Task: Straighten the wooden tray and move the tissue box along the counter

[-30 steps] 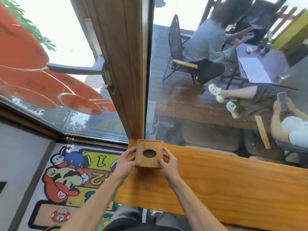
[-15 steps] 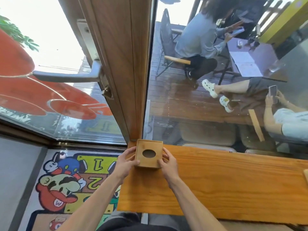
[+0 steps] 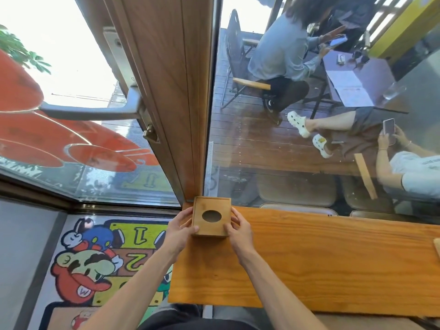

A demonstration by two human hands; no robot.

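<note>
Your left hand (image 3: 177, 228) and right hand (image 3: 238, 231) clasp the tissue box (image 3: 211, 216) at the counter's (image 3: 309, 258) far left corner, where it has sat unmoved this past second, against the door frame (image 3: 181, 103): placement looks settled.

Far left corner of desk (image 3: 309, 258): taken up by the tissue box (image 3: 211, 216), clasped by the left hand (image 3: 179, 228) and the right hand (image 3: 238, 228).
Behind the box: door frame (image 3: 181, 115) and window glass (image 3: 309, 151) stand at the far edge, no way through.
Left edge: drops off to the floor mat (image 3: 95, 258).
Right of the box: bare wood, clear run along the desk.
Right edge: a wooden piece (image 3: 437, 246), barely in view.
</note>
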